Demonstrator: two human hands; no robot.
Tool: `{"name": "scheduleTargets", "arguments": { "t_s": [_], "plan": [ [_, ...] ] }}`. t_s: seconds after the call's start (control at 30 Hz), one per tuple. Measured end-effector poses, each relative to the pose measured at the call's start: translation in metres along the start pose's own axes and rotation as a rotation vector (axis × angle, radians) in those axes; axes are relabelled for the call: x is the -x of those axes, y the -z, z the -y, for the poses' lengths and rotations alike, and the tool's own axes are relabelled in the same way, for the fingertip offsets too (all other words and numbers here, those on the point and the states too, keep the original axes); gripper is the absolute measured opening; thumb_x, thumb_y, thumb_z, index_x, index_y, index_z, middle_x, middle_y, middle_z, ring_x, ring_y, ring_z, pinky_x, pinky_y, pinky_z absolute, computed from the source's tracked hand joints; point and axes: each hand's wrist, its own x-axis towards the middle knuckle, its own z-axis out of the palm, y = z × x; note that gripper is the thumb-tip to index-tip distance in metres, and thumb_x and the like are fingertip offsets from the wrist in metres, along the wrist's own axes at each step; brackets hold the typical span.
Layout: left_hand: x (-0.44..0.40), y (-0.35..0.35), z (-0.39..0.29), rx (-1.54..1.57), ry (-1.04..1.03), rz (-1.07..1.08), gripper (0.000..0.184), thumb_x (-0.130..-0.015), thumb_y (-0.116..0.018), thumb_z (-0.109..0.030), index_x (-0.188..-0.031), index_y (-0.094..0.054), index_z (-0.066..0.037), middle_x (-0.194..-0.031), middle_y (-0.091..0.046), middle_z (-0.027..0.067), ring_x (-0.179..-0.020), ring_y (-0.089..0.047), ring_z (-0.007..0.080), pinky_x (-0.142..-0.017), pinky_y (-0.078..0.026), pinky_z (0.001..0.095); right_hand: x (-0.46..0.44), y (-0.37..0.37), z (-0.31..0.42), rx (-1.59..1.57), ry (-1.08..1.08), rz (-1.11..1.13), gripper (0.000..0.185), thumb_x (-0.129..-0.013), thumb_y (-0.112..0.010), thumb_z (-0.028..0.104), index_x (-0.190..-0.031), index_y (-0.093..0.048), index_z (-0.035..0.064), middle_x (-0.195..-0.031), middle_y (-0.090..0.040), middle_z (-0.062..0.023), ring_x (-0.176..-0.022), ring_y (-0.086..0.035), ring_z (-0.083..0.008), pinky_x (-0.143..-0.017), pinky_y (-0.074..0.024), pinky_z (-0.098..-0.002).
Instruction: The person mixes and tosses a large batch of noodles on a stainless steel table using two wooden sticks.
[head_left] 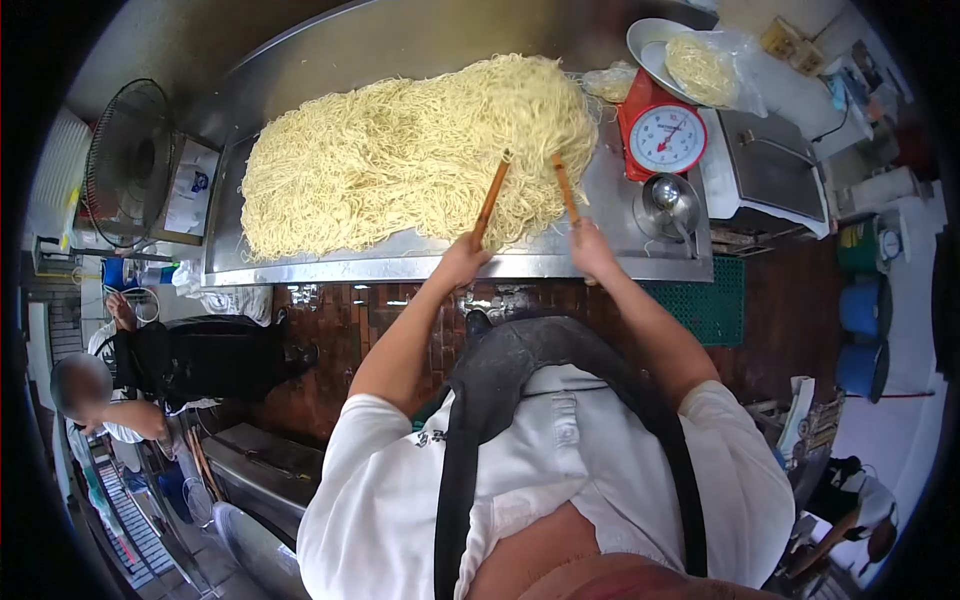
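A broad heap of pale yellow noodles [360, 165] covers much of the steel table [225, 210]. My left hand [461, 264] is closed round a brown wooden stick [491, 200] whose far end reaches into the noodles. In my right hand [592, 252] is a second wooden stick [566, 188], its tip also among the noodles. The two sticks stand apart, both slanting away from me. Near the heap's far right end, some noodles look blurred. Whether the tips grip any strands, I cannot tell.
Right of the noodles stand a red dial scale [666, 138] bearing a pan [652, 52] with bagged noodles [700, 70], and a metal bowl with a ladle [668, 205]. A fan [130, 160] is at the left. Another person [200, 360] is at the lower left.
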Motion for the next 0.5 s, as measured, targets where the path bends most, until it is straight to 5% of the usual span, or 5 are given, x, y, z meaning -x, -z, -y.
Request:
{"name": "scheduleTargets", "arguments": {
  "t_s": [0.07,0.13,0.27,0.4,0.5],
  "plan": [
    [-0.011,0.013,-0.063,0.204,0.201,0.102,0.037,-0.092,-0.07,-0.028,-0.105,-0.055,0.004,-0.078,-0.065,0.0142,-0.064,-0.065,0.025,-0.056,-0.052,0.0382,-0.018,0.007,0.054,-0.052,-0.148,0.143,0.034,-0.093,-0.057,0.023,-0.115,-0.054,-0.0028,-0.098,-0.067,-0.0298,-0.096,-0.065,-0.047,-0.08,-0.0516,-0.0512],
    [-0.018,0.033,-0.067,0.458,0.009,0.074,0.032,-0.093,-0.07,-0.025,-0.103,-0.054,0.0,-0.067,-0.057,0.0049,-0.047,-0.055,0.017,-0.043,-0.044,0.0333,-0.026,0.061,0.114,-0.184,-0.183,0.145,0.035,-0.094,-0.058,0.023,-0.115,-0.054,-0.0033,-0.1,-0.066,-0.0302,-0.096,-0.064,-0.0469,-0.082,-0.0511,-0.0497],
    [0.016,0.088,-0.019,0.291,0.044,-0.061,0.029,-0.094,-0.071,-0.025,-0.102,-0.053,-0.004,-0.065,-0.051,0.0002,-0.047,-0.046,0.0124,-0.043,-0.04,0.032,-0.02,0.136,0.085,0.022,0.096,0.087,0.035,-0.096,-0.059,0.023,-0.12,-0.053,-0.0014,-0.103,-0.066,-0.0284,-0.098,-0.063,-0.0455,-0.085,-0.0505,-0.0484],
    [0.115,0.16,0.002,0.011,0.328,0.073,0.034,-0.093,-0.07,-0.021,-0.118,-0.056,-0.002,-0.077,-0.059,0.0052,-0.064,-0.056,0.015,-0.058,-0.048,0.0325,0.066,0.228,0.065,0.184,-0.059,0.306,0.035,-0.095,-0.06,0.021,-0.124,-0.054,0.0007,-0.111,-0.065,-0.0273,-0.107,-0.062,-0.0448,-0.09,-0.0492,-0.0482],
    [0.145,0.16,0.035,-0.224,0.2,0.112,0.046,-0.092,-0.068,-0.02,-0.131,-0.054,-0.001,-0.101,-0.07,0.016,-0.102,-0.066,0.0331,-0.09,-0.05,0.0427,0.096,0.217,0.022,0.236,-0.088,0.382,0.038,-0.095,-0.06,0.02,-0.127,-0.053,0.0006,-0.114,-0.064,-0.028,-0.11,-0.061,-0.0448,-0.093,-0.0486,-0.0477]
  ]
}}
